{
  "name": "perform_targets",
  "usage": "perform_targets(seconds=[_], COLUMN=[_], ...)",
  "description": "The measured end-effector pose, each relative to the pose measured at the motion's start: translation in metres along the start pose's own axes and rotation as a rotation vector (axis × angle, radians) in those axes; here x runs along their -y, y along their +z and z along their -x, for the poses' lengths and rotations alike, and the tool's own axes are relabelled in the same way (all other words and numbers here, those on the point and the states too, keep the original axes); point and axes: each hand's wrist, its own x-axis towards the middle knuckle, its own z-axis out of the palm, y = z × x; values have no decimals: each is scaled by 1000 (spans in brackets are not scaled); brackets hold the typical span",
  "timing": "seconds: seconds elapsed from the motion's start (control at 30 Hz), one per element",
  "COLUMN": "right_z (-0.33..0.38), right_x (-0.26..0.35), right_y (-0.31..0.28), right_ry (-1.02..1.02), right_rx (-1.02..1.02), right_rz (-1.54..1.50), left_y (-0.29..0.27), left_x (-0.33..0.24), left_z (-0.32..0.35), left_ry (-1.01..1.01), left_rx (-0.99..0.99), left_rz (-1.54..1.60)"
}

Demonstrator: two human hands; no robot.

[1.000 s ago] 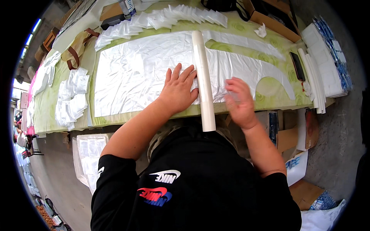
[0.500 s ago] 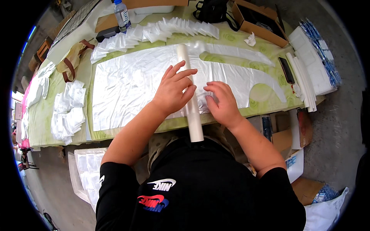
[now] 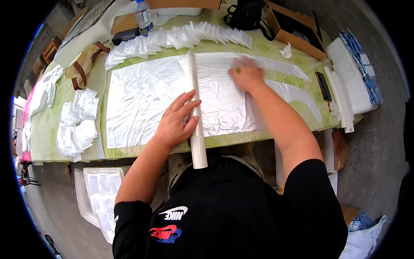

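A long, pale roll (image 3: 196,144) lies across a thin, clear plastic sheet (image 3: 142,95), its near end jutting past the table edge towards me. My left hand (image 3: 176,121) rests on the roll's left side, fingers stretched out and laid over it, not wrapped round. My right hand (image 3: 246,74) is smeared by motion above the sheet's far right part, near where two long curved straps run off to the right. Its fingers cannot be made out. Creases cover the sheet on both sides of the roll.
Folded clear plastic packets (image 3: 181,38) line the far side; more packets (image 3: 79,134) lie left. A bottle (image 3: 144,17), a cloth bag (image 3: 84,64), a black bag (image 3: 246,15), an open carton (image 3: 297,28), a phone (image 3: 322,86) and white tubes (image 3: 340,99) surround the sheet.
The roll has moved left with my left hand on it. My right hand has gone from beside the roll to the far right of the sheet. The plastic right of the roll looks flatter.
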Motion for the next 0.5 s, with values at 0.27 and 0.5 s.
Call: perform_targets(seconds=[0.27, 0.5], right_z=[6, 47], right_x=[-180, -22], right_y=[-22, -6], right_ry=[598, 3], right_rx=[-297, -154], right_rz=[-67, -152], left_y=[2, 0], left_x=[2, 3], left_z=[-2, 3], left_ry=[108, 61], left_rx=[-96, -112], left_rz=[-41, -52])
